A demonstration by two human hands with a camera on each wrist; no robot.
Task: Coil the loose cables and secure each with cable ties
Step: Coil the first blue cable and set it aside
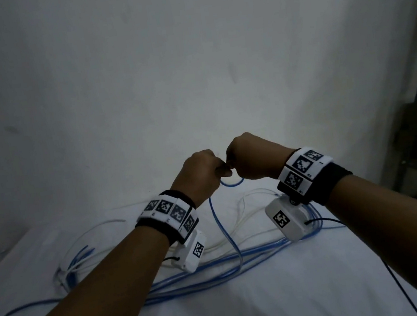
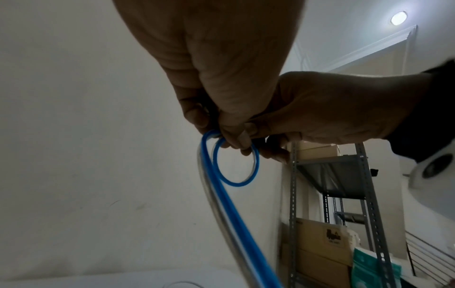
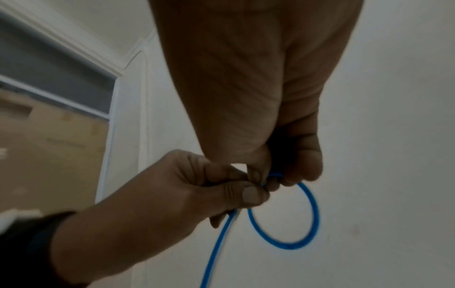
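Observation:
Both hands are raised above the white table point(image 1: 288, 294), knuckles almost touching. My left hand point(image 1: 205, 170) and right hand point(image 1: 245, 162) pinch a blue cable point(image 1: 224, 233) where it forms a small loop point(image 2: 236, 165), also visible as the loop point(image 3: 285, 220) in the right wrist view. From the left hand point(image 2: 216, 109) the cable hangs down to the table, joining a long sprawl of blue cable point(image 1: 218, 271). A white cable point(image 1: 241, 206) lies loose behind it. The right hand point(image 3: 283, 165) holds the loop's top, with the fingertips partly hidden.
Another bundle of blue cable ends point(image 1: 77, 259) lies at the table's left. A thin black cord point(image 1: 396, 281) runs off the right wrist camera. A metal shelf point(image 2: 344, 175) with cardboard boxes stands to the right. A white wall rises behind the table.

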